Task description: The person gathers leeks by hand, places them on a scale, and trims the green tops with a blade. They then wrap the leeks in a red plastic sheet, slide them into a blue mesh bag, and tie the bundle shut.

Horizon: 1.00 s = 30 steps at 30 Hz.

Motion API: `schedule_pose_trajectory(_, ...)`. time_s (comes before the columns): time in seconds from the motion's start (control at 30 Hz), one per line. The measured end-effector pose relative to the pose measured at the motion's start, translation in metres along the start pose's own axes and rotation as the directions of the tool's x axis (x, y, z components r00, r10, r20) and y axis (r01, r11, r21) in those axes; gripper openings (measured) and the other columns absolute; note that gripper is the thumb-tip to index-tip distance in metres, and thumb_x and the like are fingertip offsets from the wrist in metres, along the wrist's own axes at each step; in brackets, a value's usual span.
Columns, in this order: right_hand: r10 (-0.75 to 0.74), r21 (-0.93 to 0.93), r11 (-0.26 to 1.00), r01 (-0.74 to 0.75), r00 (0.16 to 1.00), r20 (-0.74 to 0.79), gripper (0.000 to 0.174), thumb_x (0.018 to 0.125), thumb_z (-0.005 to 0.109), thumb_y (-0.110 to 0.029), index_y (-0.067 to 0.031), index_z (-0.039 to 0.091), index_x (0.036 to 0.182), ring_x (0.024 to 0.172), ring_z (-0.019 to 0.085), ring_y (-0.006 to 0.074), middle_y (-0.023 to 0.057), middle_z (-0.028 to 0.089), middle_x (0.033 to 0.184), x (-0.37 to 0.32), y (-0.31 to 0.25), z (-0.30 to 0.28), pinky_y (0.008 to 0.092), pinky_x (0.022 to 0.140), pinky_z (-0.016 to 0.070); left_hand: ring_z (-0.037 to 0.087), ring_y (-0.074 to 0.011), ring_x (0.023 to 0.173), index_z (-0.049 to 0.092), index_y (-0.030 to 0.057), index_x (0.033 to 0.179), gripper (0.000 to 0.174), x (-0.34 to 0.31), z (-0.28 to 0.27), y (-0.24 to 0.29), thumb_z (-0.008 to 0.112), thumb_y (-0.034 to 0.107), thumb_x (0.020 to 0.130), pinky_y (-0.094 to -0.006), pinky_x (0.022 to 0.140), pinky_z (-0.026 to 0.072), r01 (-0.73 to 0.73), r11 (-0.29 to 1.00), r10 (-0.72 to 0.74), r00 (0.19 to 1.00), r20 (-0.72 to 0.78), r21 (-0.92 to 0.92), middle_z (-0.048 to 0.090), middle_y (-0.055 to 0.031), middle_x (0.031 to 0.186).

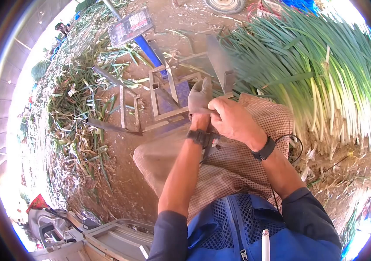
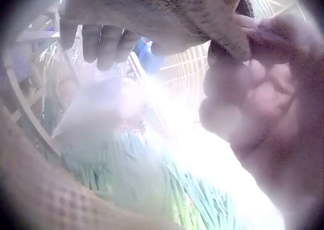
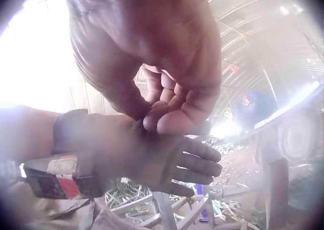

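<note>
A grey work glove [image 1: 199,101] covers my left hand [image 1: 201,93], its bare wrist showing below the cuff. In the right wrist view the gloved fingers [image 3: 200,164] extend straight and slightly spread. My bare right hand [image 1: 234,121] pinches the glove at the cuff, thumb against curled fingertips, as the right wrist view shows. Both hands are above a brown checked cloth [image 1: 255,152] over my lap. Just beyond them stands a metal frame [image 1: 163,115] with upright plates. The left wrist view is washed out by glare around the curled right fingers.
Long green onions [image 1: 324,82] lie heaped at the right. A blue-posted scale with a display panel [image 1: 131,27] rises behind the frame. Leaf scraps [image 1: 78,104] litter the ground at left, and a vehicle [image 1: 102,237] stands at lower left.
</note>
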State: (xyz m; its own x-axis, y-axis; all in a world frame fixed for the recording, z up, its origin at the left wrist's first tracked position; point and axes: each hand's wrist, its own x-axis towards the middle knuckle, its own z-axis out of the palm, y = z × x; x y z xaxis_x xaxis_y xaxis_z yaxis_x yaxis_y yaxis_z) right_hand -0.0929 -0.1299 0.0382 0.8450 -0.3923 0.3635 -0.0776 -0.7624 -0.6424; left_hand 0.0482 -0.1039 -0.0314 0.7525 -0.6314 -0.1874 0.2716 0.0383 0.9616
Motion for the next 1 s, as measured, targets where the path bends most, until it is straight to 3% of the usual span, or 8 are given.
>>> schedule_pose_trajectory(0.13,0.137,-0.155,0.980,-0.128,0.989,0.048,0.010,0.082,0.064,-0.013,-0.0044,0.062,0.085,0.075,0.064,0.0412,0.0177,0.066,0.082,0.000,-0.004,0.013,0.0460,0.065,0.0503,0.066,-0.0204,0.089,0.067,0.0034,0.119,0.034,-0.003,-0.005,-0.006,0.065,0.030,0.098,-0.0343,0.076,0.0521,-0.055,0.979,0.034,0.993,0.114,0.195,0.072,-0.0116,0.105)
schedule_pose_trajectory(0.23,0.209,0.076,0.976,-0.205,0.977,-0.051,0.009,0.081,0.064,-0.017,-0.0078,0.065,0.080,0.069,0.064,0.0402,0.0167,0.067,0.074,-0.004,0.002,0.026,0.0461,0.061,0.0493,0.066,-0.0201,0.091,0.065,0.0033,0.121,0.035,-0.017,-0.021,-0.024,0.065,0.030,0.098,-0.0337,0.077,0.0525,-0.090,0.901,-0.003,0.977,0.214,0.425,0.071,-0.0120,0.105)
schedule_pose_trajectory(0.4,0.061,0.177,0.982,-0.071,0.996,0.063,0.010,0.078,0.061,-0.016,-0.0101,0.069,0.078,0.068,0.066,0.0396,0.0167,0.067,0.072,-0.030,-0.001,0.036,0.0506,0.062,0.0510,0.066,-0.0195,0.093,0.062,0.0030,0.124,0.037,-0.018,-0.033,-0.021,0.064,0.029,0.099,-0.0325,0.078,0.0531,0.176,0.700,-0.376,0.915,0.147,0.692,0.070,-0.0128,0.106)
schedule_pose_trajectory(0.63,0.081,0.101,0.989,-0.108,0.966,0.244,0.011,0.083,0.062,-0.012,-0.0036,0.063,0.088,0.073,0.065,0.0421,0.0197,0.064,0.076,-0.050,-0.007,0.026,0.0518,0.066,0.0503,0.067,-0.0209,0.096,0.056,-0.0018,0.135,0.054,-0.024,-0.041,-0.044,0.057,0.041,0.102,-0.0341,0.085,0.0537,0.171,0.983,-0.183,0.910,0.371,0.067,0.069,-0.0145,0.107)
schedule_pose_trajectory(0.73,0.038,0.094,0.995,-0.031,0.996,-0.077,0.009,0.086,0.061,-0.012,-0.0048,0.064,0.091,0.073,0.066,0.0390,0.0164,0.065,0.079,-0.066,0.003,-0.030,0.0490,0.065,0.0510,0.066,-0.0224,0.098,0.062,-0.0010,0.126,0.044,-0.035,-0.041,-0.019,0.055,0.036,0.104,-0.0399,0.094,0.0512,0.063,0.995,-0.026,0.901,0.433,-0.071,0.071,-0.0098,0.108)
schedule_pose_trajectory(0.83,0.144,0.078,0.989,-0.125,0.935,-0.325,0.012,0.089,0.062,-0.013,-0.0073,0.069,0.098,0.075,0.067,0.0354,0.0137,0.068,0.086,-0.098,0.054,-0.088,0.0447,0.067,0.0535,0.065,-0.0215,0.099,0.061,-0.0011,0.128,0.048,-0.035,-0.023,0.022,0.054,0.040,0.104,-0.0426,0.098,0.0496,0.238,0.910,-0.030,0.855,0.518,-0.340,0.070,-0.0077,0.105)
schedule_pose_trajectory(0.93,0.439,0.078,0.888,-0.453,0.787,-0.433,0.014,0.087,0.060,-0.015,-0.0071,0.069,0.095,0.077,0.068,0.0364,0.0164,0.069,0.086,-0.147,0.147,-0.108,0.0446,0.068,0.0533,0.064,-0.0229,0.102,0.054,0.0002,0.139,0.058,-0.049,0.016,0.055,0.052,0.047,0.104,-0.0446,0.107,0.0438,0.163,0.933,0.034,0.849,0.527,-0.322,0.070,-0.0059,0.106)
schedule_pose_trajectory(1.0,0.785,0.076,0.598,-0.798,0.563,-0.259,0.018,0.089,0.062,-0.020,-0.0073,0.070,0.099,0.082,0.069,0.0364,0.0175,0.071,0.092,-0.171,0.184,-0.147,0.0452,0.073,0.0542,0.064,-0.0237,0.101,0.058,0.0021,0.134,0.057,-0.053,0.044,0.056,0.054,0.050,0.102,-0.0451,0.104,0.0466,0.186,0.927,0.011,0.855,0.519,-0.326,0.070,-0.0063,0.106)
